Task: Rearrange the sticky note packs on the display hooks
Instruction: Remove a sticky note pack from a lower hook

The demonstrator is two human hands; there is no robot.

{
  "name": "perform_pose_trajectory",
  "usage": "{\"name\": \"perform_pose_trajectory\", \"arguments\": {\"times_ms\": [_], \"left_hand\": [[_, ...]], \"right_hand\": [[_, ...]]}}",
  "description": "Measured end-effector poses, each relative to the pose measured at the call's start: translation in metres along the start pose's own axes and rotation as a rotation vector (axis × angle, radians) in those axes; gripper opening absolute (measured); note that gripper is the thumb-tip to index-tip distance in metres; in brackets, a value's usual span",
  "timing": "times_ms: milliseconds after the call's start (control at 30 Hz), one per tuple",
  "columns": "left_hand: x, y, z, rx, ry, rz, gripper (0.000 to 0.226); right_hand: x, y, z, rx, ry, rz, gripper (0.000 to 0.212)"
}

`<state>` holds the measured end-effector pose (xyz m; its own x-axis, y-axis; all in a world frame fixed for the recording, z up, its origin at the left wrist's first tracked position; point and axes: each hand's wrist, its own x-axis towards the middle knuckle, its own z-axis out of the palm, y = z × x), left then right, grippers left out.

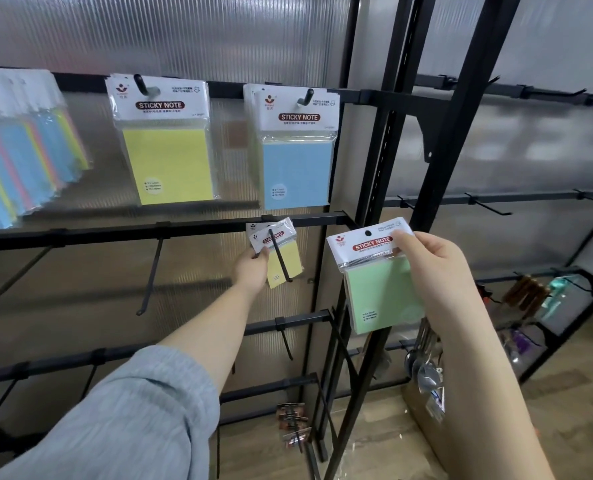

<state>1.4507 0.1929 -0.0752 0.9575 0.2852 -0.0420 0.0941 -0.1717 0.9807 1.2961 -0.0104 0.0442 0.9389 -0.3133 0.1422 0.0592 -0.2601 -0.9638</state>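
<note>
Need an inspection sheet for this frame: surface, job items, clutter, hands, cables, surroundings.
Surface: black hook rack on ribbed translucent panel.
Job's things: yellow pack and blue pack hang on top hooks; mixed packs far left, blurred; small yellow pack at a lower hook; green pack off the rack.
Clutter: nothing seen.
Hands: left hand holds small yellow pack; right hand pinches green pack's header.
Cables: nothing seen.
Surroundings: spoons hanging, wooden floor.

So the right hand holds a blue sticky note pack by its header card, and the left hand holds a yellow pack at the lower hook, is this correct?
Not quite: the head view shows the pack in the right hand is a green pack, not blue. The left hand does hold a yellow pack at the lower hook.
</note>
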Motion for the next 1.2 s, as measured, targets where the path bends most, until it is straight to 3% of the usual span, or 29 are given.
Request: {"name": "perform_pose_trajectory", "arguments": {"times_ms": [333,767,1200], "left_hand": [[-0.054,0.004,-0.008,-0.078,0.128,0.226,0.034],[-0.142,0.010,-0.021,0.124,0.230,0.299,0.037],[-0.167,0.027,-0.067,0.116,0.402,0.292,0.038]], "right_hand": [[-0.002,-0.006,-0.014,0.055,-0.031,-0.055,0.026],[-0.008,0.004,-0.041,0.087,-0.078,-0.098,0.033],[-0.014,0.004,-0.030,0.154,-0.126,-0.122,0.031]]}}
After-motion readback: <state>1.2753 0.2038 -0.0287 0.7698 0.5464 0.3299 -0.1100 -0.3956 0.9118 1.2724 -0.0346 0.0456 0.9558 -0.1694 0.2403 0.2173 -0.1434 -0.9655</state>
